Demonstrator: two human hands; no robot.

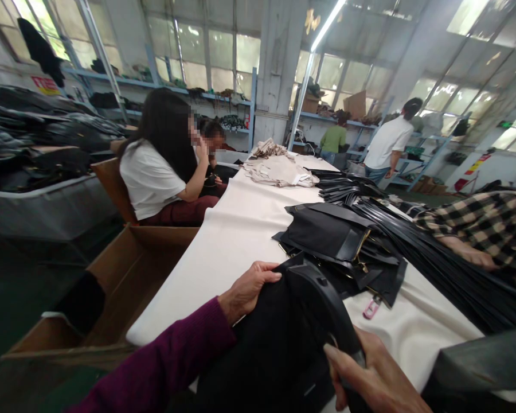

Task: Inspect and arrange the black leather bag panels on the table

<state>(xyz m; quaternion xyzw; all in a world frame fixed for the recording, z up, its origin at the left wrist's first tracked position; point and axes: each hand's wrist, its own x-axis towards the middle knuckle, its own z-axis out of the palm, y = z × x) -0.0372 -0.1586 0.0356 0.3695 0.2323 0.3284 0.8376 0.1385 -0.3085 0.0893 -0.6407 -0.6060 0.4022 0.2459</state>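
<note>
Both my hands hold a black fabric bag piece (266,344) with a stiff, glossy curved edge, close in front of me. My left hand (251,289) grips its upper left edge, thumb lying along the top. Lower right, my right hand (365,367) is closed round the curved edge, with the thumb on the inner side. Just beyond the piece lies a pile of flat black panels (327,232) with gold zips. A small pink clip-like item (371,308) rests beside that pile on the white-covered table (236,223).
Long black strips (413,252) run along the table's right side, near a person in a checked shirt (468,223). Beige cloth pieces (279,169) lie at the far end. An open cardboard box (155,252) stands left, near a seated person in white (155,178).
</note>
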